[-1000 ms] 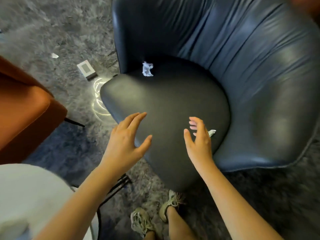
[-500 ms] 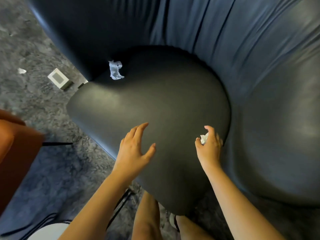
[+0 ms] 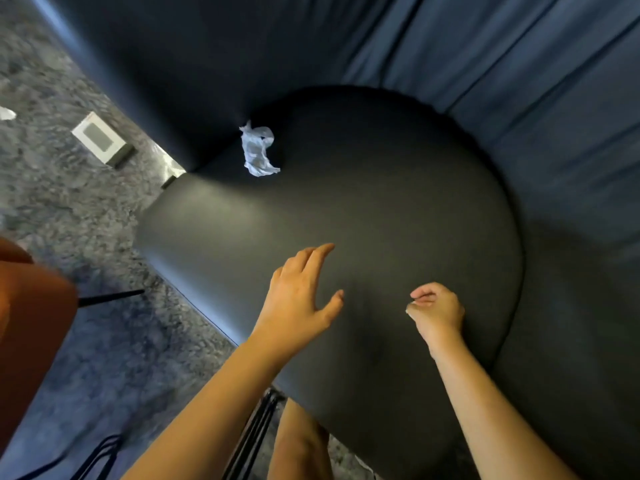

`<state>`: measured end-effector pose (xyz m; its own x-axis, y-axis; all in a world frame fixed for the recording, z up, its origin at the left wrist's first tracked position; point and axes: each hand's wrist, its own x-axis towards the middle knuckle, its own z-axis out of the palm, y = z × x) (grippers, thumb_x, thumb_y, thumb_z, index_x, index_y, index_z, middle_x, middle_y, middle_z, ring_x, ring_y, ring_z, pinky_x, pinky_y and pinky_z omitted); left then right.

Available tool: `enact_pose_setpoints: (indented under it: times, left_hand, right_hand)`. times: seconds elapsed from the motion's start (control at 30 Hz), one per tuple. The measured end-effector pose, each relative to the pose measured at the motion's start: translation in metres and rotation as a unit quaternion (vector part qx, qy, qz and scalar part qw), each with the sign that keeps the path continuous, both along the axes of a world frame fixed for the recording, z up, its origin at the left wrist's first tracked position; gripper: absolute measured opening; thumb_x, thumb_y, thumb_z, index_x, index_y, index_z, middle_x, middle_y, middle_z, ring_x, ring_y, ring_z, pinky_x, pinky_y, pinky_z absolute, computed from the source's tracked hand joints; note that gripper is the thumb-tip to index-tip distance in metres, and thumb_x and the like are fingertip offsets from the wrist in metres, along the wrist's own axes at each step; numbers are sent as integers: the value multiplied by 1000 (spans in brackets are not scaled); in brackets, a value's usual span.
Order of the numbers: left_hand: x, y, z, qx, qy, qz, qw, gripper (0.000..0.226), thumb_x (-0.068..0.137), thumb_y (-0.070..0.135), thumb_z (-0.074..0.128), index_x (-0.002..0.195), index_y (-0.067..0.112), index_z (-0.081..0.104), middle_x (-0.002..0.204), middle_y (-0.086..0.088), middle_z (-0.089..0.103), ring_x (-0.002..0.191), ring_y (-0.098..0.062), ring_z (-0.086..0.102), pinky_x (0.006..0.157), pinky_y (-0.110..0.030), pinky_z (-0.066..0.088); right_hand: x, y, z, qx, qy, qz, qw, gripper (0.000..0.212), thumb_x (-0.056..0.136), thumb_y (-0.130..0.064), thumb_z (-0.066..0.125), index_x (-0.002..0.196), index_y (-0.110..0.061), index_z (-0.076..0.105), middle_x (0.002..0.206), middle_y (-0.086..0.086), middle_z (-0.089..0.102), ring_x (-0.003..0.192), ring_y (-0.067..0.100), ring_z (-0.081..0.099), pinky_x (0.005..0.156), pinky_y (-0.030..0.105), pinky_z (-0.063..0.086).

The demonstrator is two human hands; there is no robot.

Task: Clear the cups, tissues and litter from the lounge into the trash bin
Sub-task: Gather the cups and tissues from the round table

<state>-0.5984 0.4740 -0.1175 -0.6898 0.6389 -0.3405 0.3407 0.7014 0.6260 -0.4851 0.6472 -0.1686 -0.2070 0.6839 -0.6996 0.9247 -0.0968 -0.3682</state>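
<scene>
Head view, left to right: we note a white scrap point(image 3: 6, 113) and a small box point(image 3: 98, 138) on the carpet. A crumpled tissue point(image 3: 259, 153) lies at the back-left of the armchair seat point(image 3: 398, 202), against the backrest. The left hand point(image 3: 299, 299) hovers spread over the seat front, well apart from the tissue. The right hand point(image 3: 437, 311) is curled, apparently pinching a small wad point(image 3: 412, 303), of which only a sliver shows. We advise reaching the left hand straight across and pinching the tissue whole. The trash bin is out of view.
</scene>
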Motion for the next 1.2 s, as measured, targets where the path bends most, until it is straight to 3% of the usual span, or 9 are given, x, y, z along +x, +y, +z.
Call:
enact_pose_setpoints:
  times: [0.07,0.13,0.23,0.4,0.5,0.67,0.9,1.03,1.2]
  left_hand:
    - [-19,-5,-1,-1,-6,-20,1000,68,77,42,54,139,21,35,133,0,46,119,-20,45,99,-32,34]
    - [-37,-11,-1,17,-38,-27,999,71,76,42,57,141,27,31,134,3,43,118,-16,46,98,-30,38]
    - [-59,-19,3,86,-83,10,993,58,83,24,60,135,32,36,120,6,54,100,-6,54,84,-23,47]
    - [-97,-41,1,116,-36,144,982,49,80,-6,43,115,27,55,90,4,60,65,-1,58,66,-16,48]
    - [-117,-56,-7,93,16,185,978,46,75,-16,42,104,11,66,90,-2,56,63,-5,57,63,-19,47]
    - [-129,-70,-15,55,1,241,969,34,79,-8,50,107,6,62,104,0,47,71,-8,54,66,-8,40]
    - [-119,-80,-23,53,-27,258,964,39,82,4,51,120,11,54,113,7,38,83,3,50,74,-4,39]
    - [-109,-81,-20,47,-35,246,967,54,76,11,45,130,15,45,124,3,36,87,-2,44,78,-23,46]
    - [-95,-70,-6,104,-23,259,960,68,74,18,49,140,15,32,126,6,31,97,-1,44,82,-6,41]
  right_hand:
    - [-42,-15,26,-160,123,-88,975,28,73,21,55,80,-6,57,75,12,59,66,21,58,60,21,49]
    - [-83,-30,49,-333,255,-148,896,28,76,21,54,83,-6,56,71,9,59,64,15,61,62,19,54]
    - [-131,-50,65,-432,331,-136,828,25,80,16,52,88,-7,55,73,4,60,71,11,63,70,20,54]
    - [-195,-73,51,-311,330,0,891,28,76,16,60,86,-10,57,80,4,59,73,9,60,69,15,51]
    - [-235,-78,28,-111,329,145,926,26,75,8,66,94,-9,60,97,3,61,88,12,57,74,13,47]
    - [-289,-82,-27,202,196,526,802,49,84,-12,61,129,-18,45,138,4,42,120,26,44,95,37,39]
    - [-281,-93,-54,197,112,573,788,31,90,0,49,120,-6,52,124,13,49,109,26,48,84,29,41]
    - [-255,-100,-21,107,273,543,787,13,85,5,54,92,4,64,99,20,61,90,30,56,71,30,43]
    - [-215,-98,40,29,409,535,739,22,67,18,54,77,2,66,78,12,65,76,28,61,67,36,48]
